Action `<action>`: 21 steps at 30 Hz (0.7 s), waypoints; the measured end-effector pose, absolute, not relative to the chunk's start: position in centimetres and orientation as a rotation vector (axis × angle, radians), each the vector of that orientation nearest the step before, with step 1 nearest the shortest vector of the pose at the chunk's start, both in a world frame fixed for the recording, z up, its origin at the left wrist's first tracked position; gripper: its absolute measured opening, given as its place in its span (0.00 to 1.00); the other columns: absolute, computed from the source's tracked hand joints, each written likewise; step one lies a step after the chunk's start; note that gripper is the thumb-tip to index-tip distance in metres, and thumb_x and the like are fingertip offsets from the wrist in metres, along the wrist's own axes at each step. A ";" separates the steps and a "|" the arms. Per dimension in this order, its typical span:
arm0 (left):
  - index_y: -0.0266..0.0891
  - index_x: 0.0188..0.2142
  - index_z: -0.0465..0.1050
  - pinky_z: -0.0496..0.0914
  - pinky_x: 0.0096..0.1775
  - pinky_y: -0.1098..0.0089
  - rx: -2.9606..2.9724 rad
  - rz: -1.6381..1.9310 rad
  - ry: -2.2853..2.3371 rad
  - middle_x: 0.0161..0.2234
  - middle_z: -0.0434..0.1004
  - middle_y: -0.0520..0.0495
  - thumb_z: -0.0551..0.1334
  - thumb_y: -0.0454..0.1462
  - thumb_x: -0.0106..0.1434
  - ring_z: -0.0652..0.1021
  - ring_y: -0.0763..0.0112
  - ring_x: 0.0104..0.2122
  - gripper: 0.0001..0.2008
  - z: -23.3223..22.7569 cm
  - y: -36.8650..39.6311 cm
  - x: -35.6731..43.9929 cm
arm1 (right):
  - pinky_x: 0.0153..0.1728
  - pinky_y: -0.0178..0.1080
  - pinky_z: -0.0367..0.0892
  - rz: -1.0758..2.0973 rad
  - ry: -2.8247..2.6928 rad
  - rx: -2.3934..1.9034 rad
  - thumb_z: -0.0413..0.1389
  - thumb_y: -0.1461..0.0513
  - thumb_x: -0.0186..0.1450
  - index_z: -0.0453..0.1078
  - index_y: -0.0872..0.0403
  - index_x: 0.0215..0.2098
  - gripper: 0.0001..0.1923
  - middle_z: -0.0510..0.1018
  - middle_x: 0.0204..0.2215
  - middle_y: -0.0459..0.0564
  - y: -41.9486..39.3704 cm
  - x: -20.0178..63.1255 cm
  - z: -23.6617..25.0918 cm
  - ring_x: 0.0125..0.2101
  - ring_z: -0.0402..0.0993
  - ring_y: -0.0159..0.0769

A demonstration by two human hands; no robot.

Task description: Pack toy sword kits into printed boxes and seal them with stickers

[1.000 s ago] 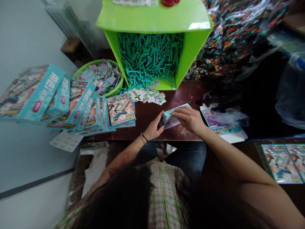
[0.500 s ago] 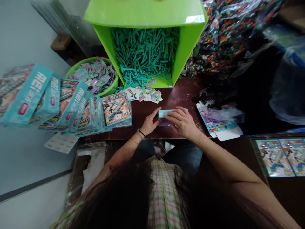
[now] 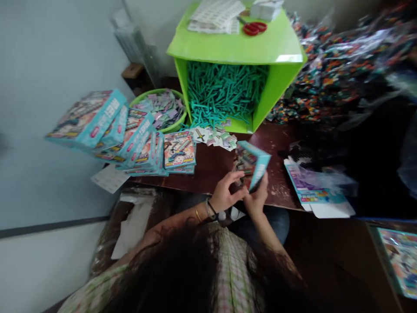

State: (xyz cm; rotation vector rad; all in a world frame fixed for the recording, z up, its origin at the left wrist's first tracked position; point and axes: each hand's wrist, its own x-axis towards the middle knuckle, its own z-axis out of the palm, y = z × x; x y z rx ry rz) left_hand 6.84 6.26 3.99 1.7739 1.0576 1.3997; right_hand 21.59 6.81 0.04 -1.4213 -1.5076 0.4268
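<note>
A light-blue printed cardboard box [image 3: 261, 164] is tilted up above the front edge of the table. My right hand [image 3: 259, 196] wraps round its lower right end. At its near left side is my left hand [image 3: 228, 191], fingers bent and thumb apart from them, with the fingertips against the box. Part of the box's printed face is dim and blurred. Just behind the box lie small sachets and sword-picture cards [image 3: 216, 137]. A flat stack of similar boxes [image 3: 180, 150] sits to the left of my hands.
A green open-fronted bin [image 3: 278, 87] holds many teal sticks; red-handled scissors [image 3: 255, 28] and paper sheets [image 3: 215, 16] lie on top. Left are a green basin [image 3: 169, 129] of sachets and leaning boxes [image 3: 100, 117]. An unfolded carton [image 3: 312, 193] and bagged coloured pieces [image 3: 325, 82] are right.
The box has gone from lying low on the table to tilted up. My right hand has moved from over its top to its lower right end. The view has shifted.
</note>
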 end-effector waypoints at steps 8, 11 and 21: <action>0.43 0.57 0.74 0.51 0.71 0.39 2.358 1.377 1.762 0.61 0.75 0.38 0.61 0.38 0.70 0.65 0.51 0.70 0.17 4.8 3.1 -3.1 | 0.63 0.51 0.67 1.341 -1.392 -0.953 0.61 0.48 0.64 0.63 0.55 0.68 0.38 0.78 0.57 0.56 16.4 9.4 5.6 0.56 0.75 0.48; 0.39 0.58 0.74 0.48 0.70 0.34 2.166 1.081 2.101 0.63 0.72 0.31 0.62 0.41 0.69 0.62 0.42 0.71 0.20 5.0 4.7 -7.2 | 0.65 0.50 0.65 1.335 -1.544 -1.056 0.60 0.50 0.67 0.61 0.56 0.70 0.37 0.72 0.64 0.59 17.8 4.5 4.2 0.63 0.68 0.47; 0.40 0.49 0.79 0.76 0.58 0.50 1.773 1.270 1.441 0.49 0.84 0.39 0.62 0.46 0.70 0.82 0.54 0.50 0.16 8.0 6.8 -2.5 | 0.63 0.69 0.57 0.052 -1.601 -2.168 0.59 0.58 0.67 0.67 0.66 0.64 0.30 0.67 0.64 0.76 12.3 33.6 -2.6 0.65 0.61 0.62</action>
